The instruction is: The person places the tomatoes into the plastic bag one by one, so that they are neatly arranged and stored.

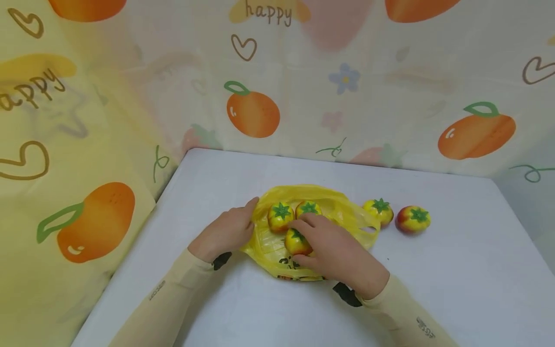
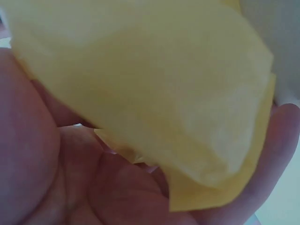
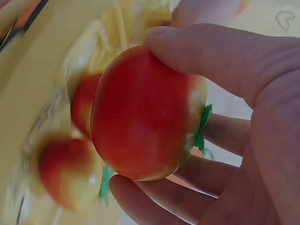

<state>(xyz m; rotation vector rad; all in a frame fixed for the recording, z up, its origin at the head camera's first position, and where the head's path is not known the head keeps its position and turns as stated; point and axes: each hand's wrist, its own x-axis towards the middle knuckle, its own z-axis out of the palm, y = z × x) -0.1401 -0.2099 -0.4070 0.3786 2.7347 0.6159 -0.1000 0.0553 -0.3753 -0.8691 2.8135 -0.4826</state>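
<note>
A yellow plastic bag (image 1: 269, 253) lies spread on the table with its mouth facing up. My left hand (image 1: 227, 229) grips its left rim; in the left wrist view, the thin yellow film covers part of the palm and fingers. My right hand (image 1: 331, 246) is over the bag and holds a red-and-yellow toy fruit (image 3: 145, 117) with a green leafy cap, thumb on one side and fingers on the other. Two similar fruits, one at left (image 1: 279, 219) and one at right (image 1: 309, 208), sit in the bag behind the held one.
Right of the bag are two more such fruits on the white table (image 1: 459, 250): one fruit (image 1: 379, 212) by the bag's handle, another fruit (image 1: 413, 220) farther right. A patterned cloth backdrop (image 1: 303, 96) stands along the back and left edges.
</note>
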